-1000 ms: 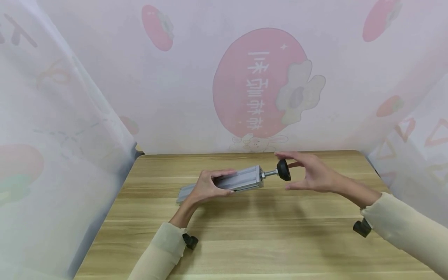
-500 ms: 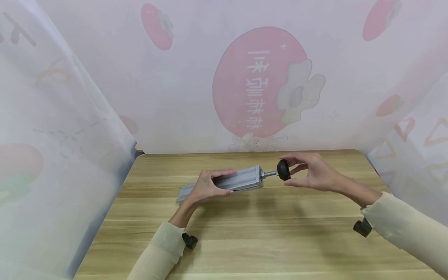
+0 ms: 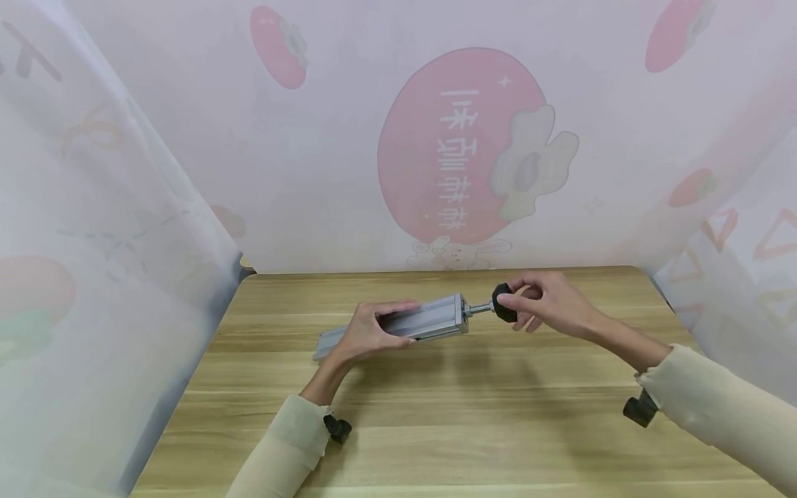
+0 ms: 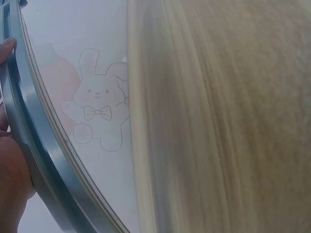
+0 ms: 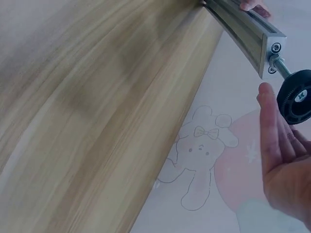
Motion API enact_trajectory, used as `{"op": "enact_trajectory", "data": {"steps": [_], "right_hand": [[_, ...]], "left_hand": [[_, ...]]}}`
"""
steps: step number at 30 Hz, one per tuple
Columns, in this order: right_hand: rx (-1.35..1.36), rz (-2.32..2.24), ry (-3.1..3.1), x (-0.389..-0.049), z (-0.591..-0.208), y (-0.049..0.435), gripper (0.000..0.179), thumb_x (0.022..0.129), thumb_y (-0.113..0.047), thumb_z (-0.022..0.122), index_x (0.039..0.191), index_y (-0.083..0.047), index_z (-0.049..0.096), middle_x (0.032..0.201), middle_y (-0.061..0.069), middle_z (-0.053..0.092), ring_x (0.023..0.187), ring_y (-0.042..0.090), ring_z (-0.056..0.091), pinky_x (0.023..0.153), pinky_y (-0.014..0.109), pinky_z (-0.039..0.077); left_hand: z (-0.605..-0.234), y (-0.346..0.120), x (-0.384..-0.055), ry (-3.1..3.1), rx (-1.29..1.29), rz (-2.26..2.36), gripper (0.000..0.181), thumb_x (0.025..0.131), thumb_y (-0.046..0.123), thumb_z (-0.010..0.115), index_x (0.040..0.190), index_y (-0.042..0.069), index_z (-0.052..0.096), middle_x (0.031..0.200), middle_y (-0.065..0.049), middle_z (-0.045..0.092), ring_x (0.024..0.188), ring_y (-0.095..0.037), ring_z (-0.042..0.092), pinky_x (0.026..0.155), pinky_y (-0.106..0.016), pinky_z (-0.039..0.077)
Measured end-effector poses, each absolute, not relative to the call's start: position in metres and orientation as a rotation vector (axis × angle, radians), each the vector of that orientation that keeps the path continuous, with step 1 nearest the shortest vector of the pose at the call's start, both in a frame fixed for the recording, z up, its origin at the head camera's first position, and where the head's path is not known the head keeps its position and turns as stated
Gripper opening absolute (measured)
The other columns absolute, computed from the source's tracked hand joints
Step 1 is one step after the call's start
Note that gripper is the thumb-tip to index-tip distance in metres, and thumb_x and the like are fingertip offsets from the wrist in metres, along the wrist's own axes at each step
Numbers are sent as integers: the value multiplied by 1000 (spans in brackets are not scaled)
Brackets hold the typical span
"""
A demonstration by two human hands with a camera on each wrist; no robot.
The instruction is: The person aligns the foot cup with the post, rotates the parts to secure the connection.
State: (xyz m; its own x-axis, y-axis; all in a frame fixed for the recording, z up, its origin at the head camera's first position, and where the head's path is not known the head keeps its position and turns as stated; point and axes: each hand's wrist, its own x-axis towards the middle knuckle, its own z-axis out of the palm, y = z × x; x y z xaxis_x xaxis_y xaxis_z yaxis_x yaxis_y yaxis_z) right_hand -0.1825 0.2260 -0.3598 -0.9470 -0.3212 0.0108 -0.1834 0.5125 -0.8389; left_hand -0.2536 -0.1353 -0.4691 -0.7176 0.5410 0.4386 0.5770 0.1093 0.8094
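Note:
A silver aluminium profile [image 3: 436, 316] is held at a slant above the table. My left hand [image 3: 363, 333] grips it around its middle, thumb on the near side and fingers on the far side. From its right end a threaded rod [image 3: 479, 309] sticks out, carrying a black round levelling foot [image 3: 507, 315]. At this foot my right hand [image 3: 560, 302] has its thumb against the face and its fingers curled by the rim. In the right wrist view, the levelling foot [image 5: 295, 99] shows a screw in its ribbed underside, with the right hand [image 5: 286, 165] close beside it.
A wood-grain table [image 3: 398, 429] lies beneath both hands. Behind it hangs a pale curtain [image 3: 324, 173] with pink fruit and rabbit prints, and similar cloth closes in both sides. Black wrist cameras [image 3: 338, 429] are strapped under the sleeves.
My right hand has closed in from around the levelling foot, and its thumb has moved up onto the foot. The left hand and the profile stay in place.

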Motion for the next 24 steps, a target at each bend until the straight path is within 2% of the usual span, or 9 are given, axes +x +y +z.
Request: {"op": "enact_trajectory", "data": {"steps": [3,7,13,16,19,22,24], "right_hand": [[-348,-1336,2624,-183,-356,224,47,105,-45,64,109,2,72,78,11,76,70,27,77,61,40,64],[-236,-1261,2606,-184,-353,221,61,106,-57,55,95,-1,76,77,12,76,67,27,76,63,39,64],[-191,-1257,2575,-183,-351,219,71,107,-61,49,86,2,75,76,14,77,68,28,77,64,39,64],[-202,-1260,2584,-183,-350,220,69,107,-60,49,92,2,76,79,15,78,70,28,77,65,39,64],[-244,-1262,2626,-182,-350,223,63,108,-56,50,109,2,77,89,14,79,75,26,78,67,38,64],[-348,-1277,2680,-182,-352,227,53,109,-48,55,130,-1,70,105,12,78,90,24,77,71,35,64],[-453,-1283,2702,-182,-354,229,48,107,-40,61,138,-4,66,118,11,76,102,25,75,76,34,63]], "left_hand": [[-469,-135,-254,-2321,-1167,-1712,59,71,10,96,128,13,79,130,-7,75,123,-25,70,102,-28,54],[-469,-135,-253,-2336,-1161,-1723,60,71,9,97,127,13,79,130,-6,75,124,-24,70,103,-28,53],[-469,-135,-253,-2340,-1158,-1727,59,71,10,96,128,13,79,130,-6,75,125,-24,70,105,-29,53],[-470,-135,-253,-2332,-1165,-1729,59,72,10,96,128,12,79,131,-6,75,125,-25,69,105,-30,53],[-470,-135,-254,-2330,-1165,-1728,58,72,11,96,128,13,79,131,-6,75,124,-25,70,104,-30,53],[-471,-135,-254,-2334,-1161,-1724,58,72,11,96,128,14,79,131,-5,75,124,-24,70,103,-29,53],[-471,-135,-254,-2334,-1163,-1725,58,72,11,96,128,14,79,131,-5,75,124,-23,70,103,-29,53]]}}
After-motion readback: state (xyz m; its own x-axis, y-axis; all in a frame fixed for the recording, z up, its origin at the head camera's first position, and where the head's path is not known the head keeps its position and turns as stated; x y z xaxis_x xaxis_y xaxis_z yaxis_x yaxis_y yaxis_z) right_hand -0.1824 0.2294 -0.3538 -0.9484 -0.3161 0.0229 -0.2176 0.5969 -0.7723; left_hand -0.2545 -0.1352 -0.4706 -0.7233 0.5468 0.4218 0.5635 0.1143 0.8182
